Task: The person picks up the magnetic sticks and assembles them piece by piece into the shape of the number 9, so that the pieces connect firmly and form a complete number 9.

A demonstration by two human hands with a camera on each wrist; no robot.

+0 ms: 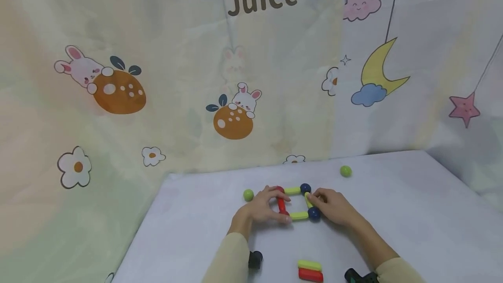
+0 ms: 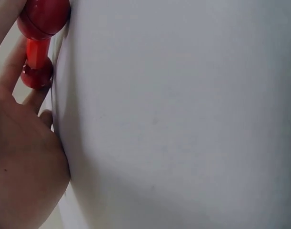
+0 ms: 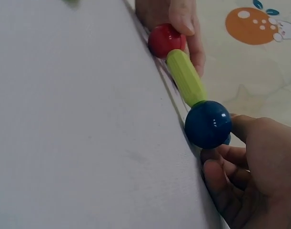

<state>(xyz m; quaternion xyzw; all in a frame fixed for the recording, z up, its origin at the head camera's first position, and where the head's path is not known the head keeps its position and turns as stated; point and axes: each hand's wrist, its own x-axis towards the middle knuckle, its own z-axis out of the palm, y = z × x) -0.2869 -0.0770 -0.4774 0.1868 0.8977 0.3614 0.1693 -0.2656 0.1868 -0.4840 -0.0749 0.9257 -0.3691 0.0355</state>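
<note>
Head view, left fingers (image 1: 274,194) spread, spanning rod (image 1: 281,205)

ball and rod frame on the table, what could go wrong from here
The right hand pinches the yellow rod between the dark blue balls, so an uneven tug might pull a joint apart. The left hand could nudge the loose green ball beside it, which might roll away.
</note>
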